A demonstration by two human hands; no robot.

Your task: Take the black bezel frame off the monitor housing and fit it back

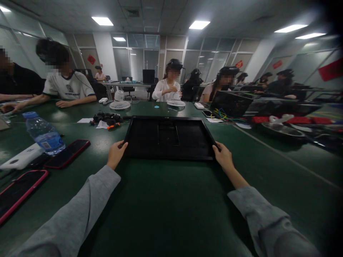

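A black rectangular panel (142,137) with a raised rim, looking like a monitor or its casing, lies in front of me at the table's middle. A smaller rectangular outline shows in its centre, and a small light mark sits on its far edge. My left hand (117,154) grips its left side near the close corner, thumb on top of the rim. On the opposite side, my right hand (223,155) holds the right rim in the same way. The fingers of both hands are partly hidden beneath the panel. Both forearms wear grey sleeves.
Left on the green table (166,207) are a water bottle (45,137), a white device (23,157) and two phones, one a red-edged phone (20,192). Beyond lie black cables (107,117) and white fans (119,105). A pan (284,130) stands right. Several people sit around.
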